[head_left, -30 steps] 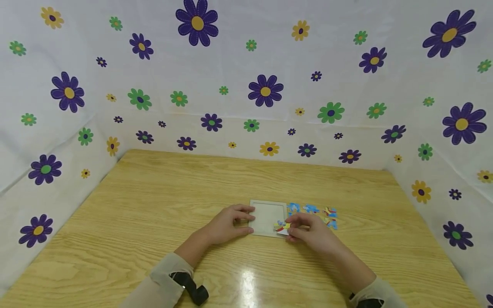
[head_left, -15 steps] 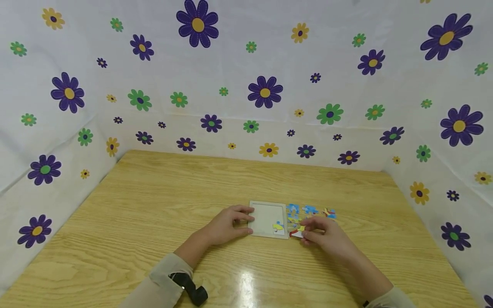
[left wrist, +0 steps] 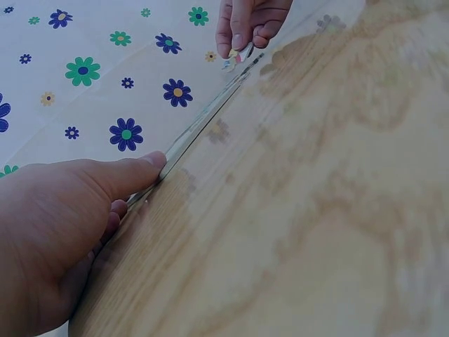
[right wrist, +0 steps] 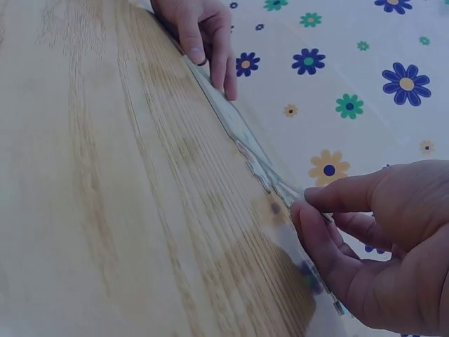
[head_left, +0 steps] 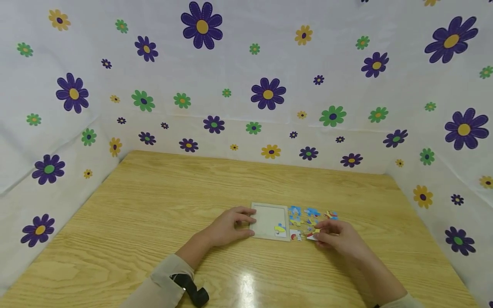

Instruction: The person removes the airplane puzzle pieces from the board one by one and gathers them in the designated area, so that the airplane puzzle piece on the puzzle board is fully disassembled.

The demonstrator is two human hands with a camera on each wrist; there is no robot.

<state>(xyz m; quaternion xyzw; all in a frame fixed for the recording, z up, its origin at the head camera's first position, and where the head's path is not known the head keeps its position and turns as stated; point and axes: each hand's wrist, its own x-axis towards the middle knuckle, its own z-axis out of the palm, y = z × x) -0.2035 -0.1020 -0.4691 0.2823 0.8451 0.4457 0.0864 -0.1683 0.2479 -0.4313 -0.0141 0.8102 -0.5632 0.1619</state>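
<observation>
A shallow puzzle tray (head_left: pixel 265 218) with a raised rim lies on the table, and one jigsaw piece in yellow, blue and white (head_left: pixel 280 230) sits in its near right corner. My left hand (head_left: pixel 229 226) rests against the tray's left edge, its thumb and fingertips touching the rim. To the right of the tray, my right hand (head_left: pixel 340 239) pinches a red, yellow and white jigsaw piece (head_left: pixel 311 236) between thumb and fingers, one edge of it tilted up. The right wrist view shows this right hand (right wrist: pixel 386 246) low over the table, its piece seen nearly edge-on.
Several loose jigsaw pieces (head_left: pixel 295 211) lie in rows right of the tray, some partly behind the right hand. A piece with a red patch (head_left: pixel 295 235) lies close to the tray's near right corner. Flower-printed cloth (head_left: pixel 231 64) walls the wooden table (head_left: pixel 173 184).
My right hand has let go of one piece in the tray's near right corner, moved right past the red-patched piece, and now pinches another. The left hand stays at the tray.
</observation>
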